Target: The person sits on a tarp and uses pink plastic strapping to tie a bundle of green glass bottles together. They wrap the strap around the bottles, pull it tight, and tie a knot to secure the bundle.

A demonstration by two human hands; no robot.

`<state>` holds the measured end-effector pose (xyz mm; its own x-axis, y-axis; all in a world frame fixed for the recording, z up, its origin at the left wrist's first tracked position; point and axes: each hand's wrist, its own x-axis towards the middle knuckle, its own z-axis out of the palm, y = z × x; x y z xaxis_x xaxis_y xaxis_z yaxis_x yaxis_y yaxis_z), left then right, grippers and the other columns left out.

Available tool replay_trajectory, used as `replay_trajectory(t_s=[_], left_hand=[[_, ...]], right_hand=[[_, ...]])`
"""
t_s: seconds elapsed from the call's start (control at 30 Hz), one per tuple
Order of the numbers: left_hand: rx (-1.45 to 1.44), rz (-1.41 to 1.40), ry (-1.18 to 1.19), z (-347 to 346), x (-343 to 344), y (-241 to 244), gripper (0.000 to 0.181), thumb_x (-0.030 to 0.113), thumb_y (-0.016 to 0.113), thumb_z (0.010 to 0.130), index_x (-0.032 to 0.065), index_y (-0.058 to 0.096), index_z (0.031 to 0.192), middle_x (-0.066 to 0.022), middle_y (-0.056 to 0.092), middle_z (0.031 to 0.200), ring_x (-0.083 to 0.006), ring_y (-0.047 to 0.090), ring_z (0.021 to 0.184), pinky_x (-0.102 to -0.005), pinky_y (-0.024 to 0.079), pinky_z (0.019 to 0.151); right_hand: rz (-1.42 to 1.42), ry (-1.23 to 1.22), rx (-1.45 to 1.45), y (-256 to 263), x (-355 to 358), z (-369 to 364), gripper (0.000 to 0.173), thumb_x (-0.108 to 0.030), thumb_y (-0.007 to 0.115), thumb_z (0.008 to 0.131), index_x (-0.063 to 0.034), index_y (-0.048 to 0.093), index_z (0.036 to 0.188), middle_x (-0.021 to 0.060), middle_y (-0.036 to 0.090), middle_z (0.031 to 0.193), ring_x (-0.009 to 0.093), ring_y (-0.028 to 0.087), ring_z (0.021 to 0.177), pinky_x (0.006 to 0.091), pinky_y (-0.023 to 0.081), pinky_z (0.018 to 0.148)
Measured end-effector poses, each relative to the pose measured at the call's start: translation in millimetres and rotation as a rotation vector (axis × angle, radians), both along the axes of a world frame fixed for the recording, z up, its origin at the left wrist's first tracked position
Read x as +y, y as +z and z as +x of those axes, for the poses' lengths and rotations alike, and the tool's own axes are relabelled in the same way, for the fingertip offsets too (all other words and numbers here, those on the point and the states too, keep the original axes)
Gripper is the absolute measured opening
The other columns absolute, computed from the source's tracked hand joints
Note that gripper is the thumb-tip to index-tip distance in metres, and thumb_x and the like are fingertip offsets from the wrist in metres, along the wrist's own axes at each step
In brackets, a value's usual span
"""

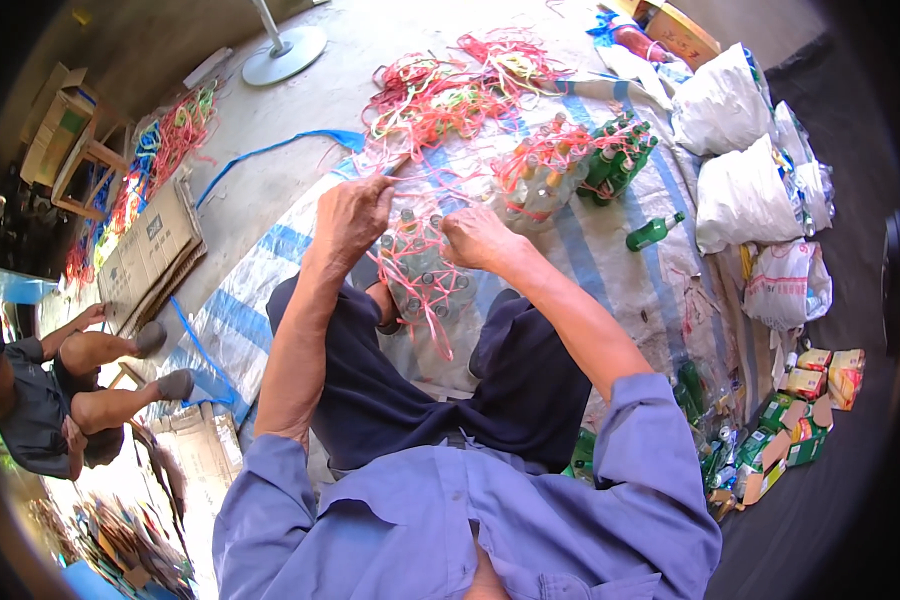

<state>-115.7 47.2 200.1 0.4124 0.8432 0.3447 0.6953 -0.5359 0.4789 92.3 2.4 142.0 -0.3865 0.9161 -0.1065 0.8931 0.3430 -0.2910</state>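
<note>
Between my feet stands a bundle of clear glass bottles (459, 298), their necks laced together with pink plastic twine (412, 244). My left hand (354, 216) is closed on a strand of this twine above the bundle's far left side. On the other side, my right hand (480, 237) is a fist at the bundle's far right edge, gripping twine too; its fingertips are hidden. Loose pink strands run from near both hands towards a tangled heap of pink and yellow-green twine (450, 94) farther off.
Tied clear bottles (540, 176) and tied green bottles (615, 165) stand ahead right on a striped tarpaulin (600, 292). One green bottle (654, 231) lies loose. White sacks (739, 195) line the right. A person (41, 405) sits at left by flattened cardboard (150, 251).
</note>
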Motion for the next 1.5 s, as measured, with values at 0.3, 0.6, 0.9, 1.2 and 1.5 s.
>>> replay_trajectory(t_s=[0.3,0.6,0.9,1.2,1.5], left_hand=[[0.185,0.001,-0.137,11.6,7.2,-10.2,0.016,0.021,0.057,0.090,0.0075,0.058,0.082,-0.0152,0.061,0.068,-0.0362,0.063,0.067,-0.0468,0.048,0.058],[0.155,0.007,-0.289,27.9,1.0,-16.1,0.011,0.016,0.058,0.083,0.0051,0.056,0.082,-0.0154,0.063,0.066,-0.0362,0.064,0.062,-0.0460,0.047,0.052],[0.232,-0.045,-0.333,30.9,-5.0,-26.1,0.013,0.018,0.056,0.086,0.0059,0.060,0.086,-0.0147,0.062,0.064,-0.0336,0.064,0.059,-0.0446,0.046,0.052],[0.271,-0.094,-0.375,31.5,-7.5,-31.9,0.013,0.018,0.055,0.088,0.0074,0.062,0.092,-0.0138,0.067,0.080,-0.0312,0.067,0.065,-0.0425,0.049,0.054],[0.262,-0.101,-0.355,37.6,-1.8,-11.5,0.012,0.019,0.059,0.084,0.0081,0.062,0.090,-0.0159,0.064,0.069,-0.0363,0.065,0.065,-0.0467,0.049,0.055]], right_hand=[[0.027,0.187,-0.118,-58.9,6.3,-34.6,0.054,-0.014,0.072,0.072,-0.0020,0.054,0.121,0.0184,0.055,0.119,0.036,0.050,0.116,0.0514,0.045,0.088],[0.177,0.263,-0.272,-113.8,19.7,-46.7,0.050,-0.022,0.064,0.085,-0.0203,0.055,0.134,0.0054,0.054,0.136,0.024,0.047,0.129,0.0556,0.039,0.094],[-0.073,0.345,-0.312,-115.0,29.6,-48.0,0.054,-0.023,0.066,0.084,-0.0203,0.053,0.136,0.0063,0.052,0.138,0.026,0.045,0.131,0.0565,0.040,0.094],[-0.166,0.364,-0.340,-119.7,29.9,-55.5,0.059,-0.024,0.068,0.082,-0.0202,0.051,0.138,0.0073,0.050,0.141,0.027,0.043,0.133,0.0574,0.040,0.094],[-0.282,0.368,-0.331,-121.9,40.4,-41.9,0.063,-0.025,0.070,0.081,-0.0202,0.049,0.140,0.0082,0.048,0.143,0.028,0.041,0.135,0.0582,0.040,0.094]])
